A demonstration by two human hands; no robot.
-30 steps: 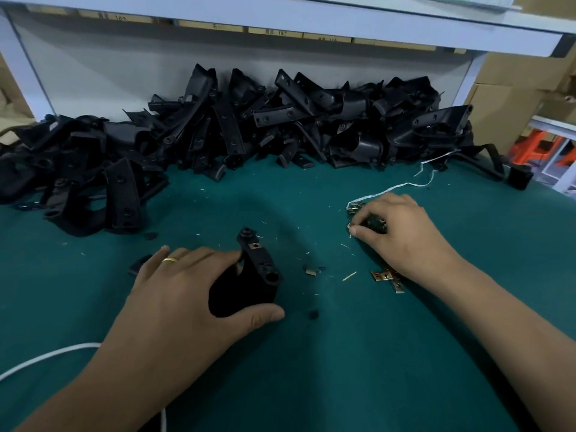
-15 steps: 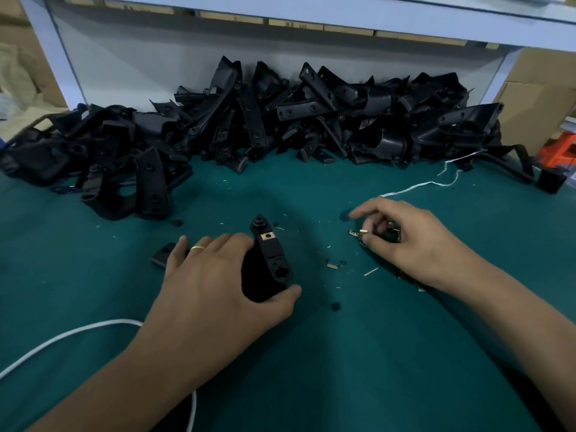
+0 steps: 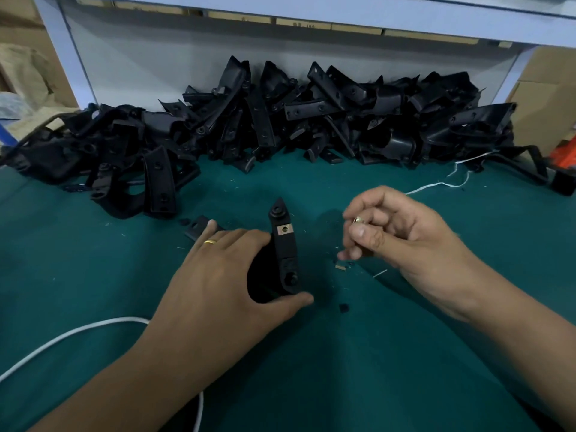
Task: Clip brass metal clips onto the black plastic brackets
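A black bracket (image 3: pixel 283 257) bears a brass clip (image 3: pixel 284 229). The table (image 3: pixel 389 353) is plain teal; black brackets (image 3: pixel 280 120) line its far edge. A white cord (image 3: pixel 68 336) crosses its left edge.

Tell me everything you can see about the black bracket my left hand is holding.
The black bracket is a curved, matte plastic piece standing on the green mat, its pointed end away from you. One brass clip already sits near that end; a round hole shows at each end. The left hand grips it, fingers on its left side and thumb at its near base.
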